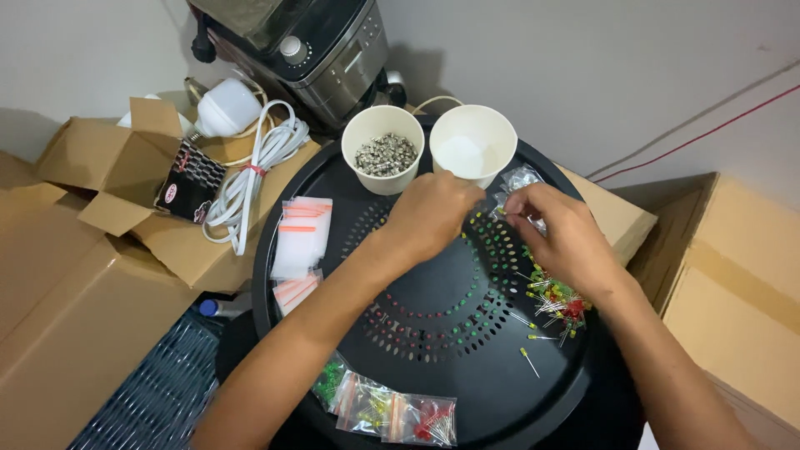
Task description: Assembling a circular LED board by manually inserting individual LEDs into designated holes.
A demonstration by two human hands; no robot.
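**Hands meet over a small clear bag at the far edge of the tray**

Both hands are brought together above the black round tray [575, 392], just in front of two paper cups. The left hand [433, 215] is curled, its fingertips pinched toward the right hand [560, 233], and a small clear bag [521, 179] is held between them; whether the bag is open or sealed cannot be told, since the fingers cover its mouth.

As far as the work can be judged, a good part seems done. Three filled bags [392, 408] of small coloured lights, sorted green, yellow and red, are laid at the near rim of the tray. A loose pile of mixed lights [557, 302] is left under the right wrist, with a few strays lying apart on the tray, so sorting appears unfinished. A stack of empty zip bags [300, 237] with red strips is waiting at the left side.

One cup [383, 150] is filled with small grey pieces; the other cup [473, 143] looks empty. Cardboard boxes, a white cable [250, 175] and a white bulb [225, 108] are set beside the tray.
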